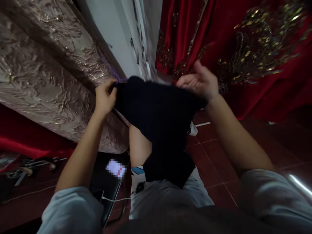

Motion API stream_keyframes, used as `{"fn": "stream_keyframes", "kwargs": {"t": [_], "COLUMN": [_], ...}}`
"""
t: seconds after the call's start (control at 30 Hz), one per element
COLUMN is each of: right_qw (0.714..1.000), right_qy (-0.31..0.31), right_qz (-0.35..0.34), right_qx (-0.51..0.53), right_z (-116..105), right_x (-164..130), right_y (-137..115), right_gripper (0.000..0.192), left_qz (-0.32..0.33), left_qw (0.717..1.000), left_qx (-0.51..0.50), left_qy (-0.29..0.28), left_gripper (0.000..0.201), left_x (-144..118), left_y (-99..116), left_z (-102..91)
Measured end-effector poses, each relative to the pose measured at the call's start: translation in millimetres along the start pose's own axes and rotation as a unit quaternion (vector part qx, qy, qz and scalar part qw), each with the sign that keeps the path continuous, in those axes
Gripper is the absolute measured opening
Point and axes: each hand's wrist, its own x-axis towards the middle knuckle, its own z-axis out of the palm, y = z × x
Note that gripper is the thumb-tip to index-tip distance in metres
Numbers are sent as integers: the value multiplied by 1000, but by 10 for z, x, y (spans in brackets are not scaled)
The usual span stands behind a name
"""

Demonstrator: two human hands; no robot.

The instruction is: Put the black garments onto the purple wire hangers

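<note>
Far left: red cloth [14,136] low down, cut by the frame edge; below it a dim tangle of metal parts and a cord [26,193] on the floor, too dark to identify.

Upper left: heavy beige brocade fabric [41,71] hangs in folds, its lower edge curving down to mid-frame. It crowds the left hand from above and to the left.

Left hand [105,97]: fingers curled closed, pinching the left top corner of a dark cloth [156,113]. A purple thread or trim [114,76] shows just above the knuckles, hard to make out.

Dark cloth: stretched between both hands at mid-frame, its lower part hanging down to the lap. Blurred, no seams or shape readable. It hides part of a bare leg [138,146] and the floor behind.

Below: a phone [116,169] with pixelated screen on a dark surface by the left forearm; a white cable [114,199] runs from it.

Centre top: pale wall or door frame [114,35], narrow gap.

Right hand [201,83]: half open, palm turned up, the cloth's right top edge draped over or held under the fingers; exact grip not visible.

Right: red gold-embroidered fabric [243,48] close behind the hand. Dark red tiled floor [255,139] open to the right. White shoe tip [192,130], mostly hidden.
</note>
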Motion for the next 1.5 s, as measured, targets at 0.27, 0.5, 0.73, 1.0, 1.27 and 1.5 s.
{"fn": "stream_keyframes", "kwargs": {"t": [0.27,0.5,0.73,1.0,1.27,1.5], "right_qw": [945,879,851,839,821,814], "right_qy": [-61,123,-12,199,194,205], "right_qz": [-192,-324,-309,-143,-134,-79], "right_qx": [-257,-328,-424,-487,-520,-537], "right_z": [784,885,536,-187,-229,-111], "right_x": [-214,-321,-357,-411,-12,-90], "right_y": [653,654,735,702,36,-159], "right_gripper": [88,93,80,90,78,94], "left_qz": [89,-26,-99,-430,-311,-313], "left_qw": [966,917,899,813,857,868], "left_qx": [-189,-362,-300,-363,-410,-374], "left_qy": [-154,-165,-305,-149,-34,92], "left_gripper": [46,49,34,64,55,47], "left_x": [-377,-431,-465,-719,-828,-935], "left_y": [697,1108,1002,207,308,256], "left_z": [-18,233,239,-250,190,437]}}
